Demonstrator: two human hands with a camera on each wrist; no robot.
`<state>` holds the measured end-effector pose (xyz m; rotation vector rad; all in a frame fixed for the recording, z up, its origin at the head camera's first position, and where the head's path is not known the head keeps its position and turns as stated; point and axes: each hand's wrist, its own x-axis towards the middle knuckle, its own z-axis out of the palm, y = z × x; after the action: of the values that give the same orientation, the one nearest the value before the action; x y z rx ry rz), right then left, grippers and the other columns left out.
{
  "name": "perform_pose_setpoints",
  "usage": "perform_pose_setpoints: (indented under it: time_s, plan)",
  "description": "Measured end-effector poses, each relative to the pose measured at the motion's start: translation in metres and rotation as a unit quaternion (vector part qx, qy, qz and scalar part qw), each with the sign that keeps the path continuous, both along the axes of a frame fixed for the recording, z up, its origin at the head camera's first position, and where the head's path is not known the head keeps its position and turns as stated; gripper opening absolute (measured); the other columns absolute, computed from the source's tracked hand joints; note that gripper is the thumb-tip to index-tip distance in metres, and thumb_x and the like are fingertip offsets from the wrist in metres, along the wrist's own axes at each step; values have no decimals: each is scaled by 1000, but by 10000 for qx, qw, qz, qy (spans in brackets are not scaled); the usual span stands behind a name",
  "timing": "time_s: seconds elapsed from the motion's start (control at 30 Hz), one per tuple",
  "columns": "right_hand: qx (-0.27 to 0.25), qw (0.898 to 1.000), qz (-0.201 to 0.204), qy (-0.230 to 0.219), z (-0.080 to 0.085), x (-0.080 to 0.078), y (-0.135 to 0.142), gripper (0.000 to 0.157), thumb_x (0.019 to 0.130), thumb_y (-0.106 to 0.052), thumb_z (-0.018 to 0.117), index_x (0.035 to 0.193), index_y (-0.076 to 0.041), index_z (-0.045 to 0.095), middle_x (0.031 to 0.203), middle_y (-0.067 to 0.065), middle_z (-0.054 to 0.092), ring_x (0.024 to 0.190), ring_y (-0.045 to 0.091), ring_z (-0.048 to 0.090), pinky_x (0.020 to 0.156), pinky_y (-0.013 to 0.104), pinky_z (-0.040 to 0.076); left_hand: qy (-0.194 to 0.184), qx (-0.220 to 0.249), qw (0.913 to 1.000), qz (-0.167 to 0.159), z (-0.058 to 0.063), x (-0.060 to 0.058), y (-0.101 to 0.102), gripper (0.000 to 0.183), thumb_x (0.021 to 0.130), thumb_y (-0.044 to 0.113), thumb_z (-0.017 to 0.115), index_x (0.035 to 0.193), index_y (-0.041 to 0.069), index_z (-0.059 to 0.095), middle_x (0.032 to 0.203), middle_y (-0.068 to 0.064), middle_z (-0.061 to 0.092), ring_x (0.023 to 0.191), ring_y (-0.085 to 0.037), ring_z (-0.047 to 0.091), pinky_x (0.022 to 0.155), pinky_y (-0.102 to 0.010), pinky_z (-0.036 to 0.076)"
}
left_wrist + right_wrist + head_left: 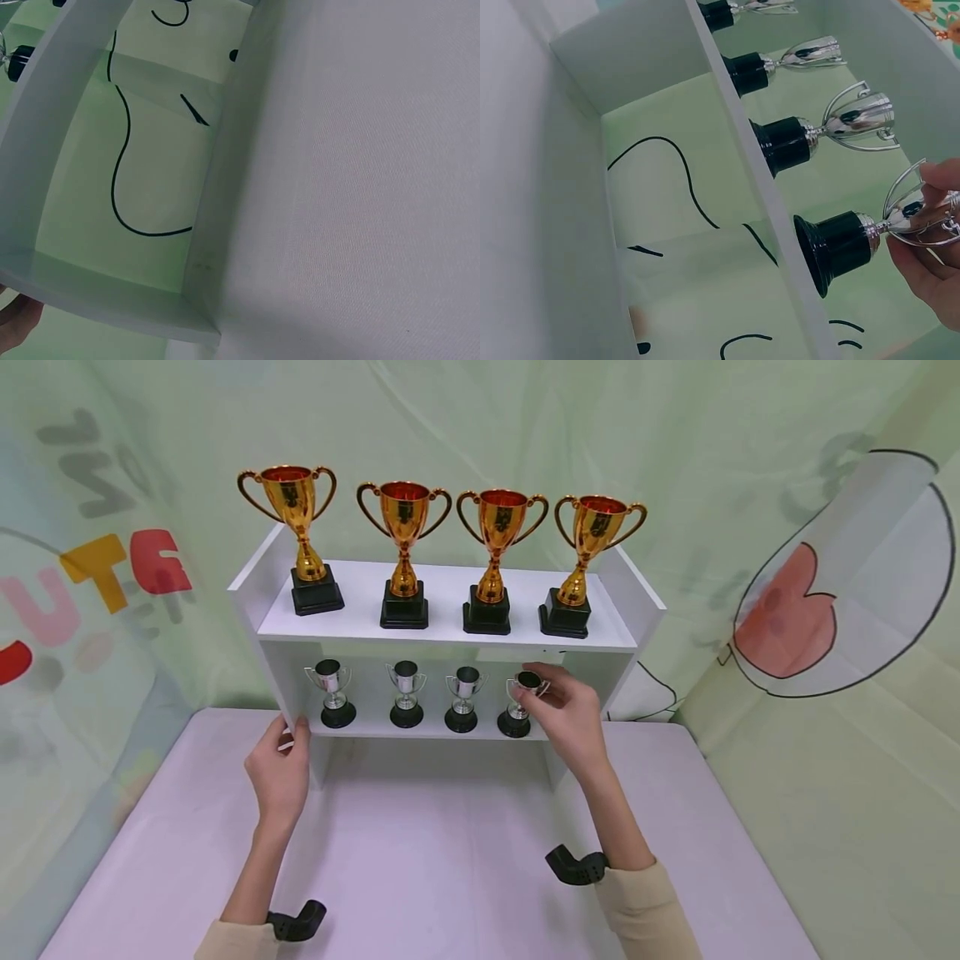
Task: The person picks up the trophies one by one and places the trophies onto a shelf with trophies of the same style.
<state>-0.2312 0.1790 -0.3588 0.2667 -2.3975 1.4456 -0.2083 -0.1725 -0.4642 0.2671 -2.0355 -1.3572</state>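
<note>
My right hand (573,714) holds the small silver trophy cup (514,714) at the right end of the lower shelf, thumb and fingers about its bowl and handles. In the right wrist view, that cup's black base (836,246) is right at the shelf board. Three matching silver trophies stand in a row to its left, the nearest being this one (462,700). At the unit's left side, my left hand (281,772) grips the side panel of the white shelf unit (442,737) near the lower board. In the left wrist view only some fingers (19,324) show.
Several larger gold trophies on black bases, such as this one (403,556), line the top shelf. The unit stands on a table with a white cloth (420,860). Printed green curtains (750,568) hang behind and beside it. A dark cable (660,685) shows at right.
</note>
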Motion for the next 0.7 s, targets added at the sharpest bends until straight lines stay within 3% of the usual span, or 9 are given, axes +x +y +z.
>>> perform_pose_setpoints:
  time_s: [0.4, 0.7]
  plan:
    - [-67, 9998, 16, -193, -1, -7, 1, 40, 91, -16, 77, 129, -7, 69, 117, 13, 73, 93, 25, 72, 77, 15, 54, -20, 53, 10000, -40, 2, 2, 2, 31, 104, 20, 59, 129, 6, 72, 119, -16, 75, 84, -2, 62, 71, -1, 45]
    - [-249, 9996, 90, -61, -15, -3, 8, 50, 91, -11, 78, 137, -3, 61, 124, 16, 66, 113, 29, 67, 102, 29, 53, -94, -26, 9999, -31, -3, 0, 0, 32, 104, 23, 60, 128, 7, 72, 118, -17, 75, 84, 5, 59, 71, -1, 44]
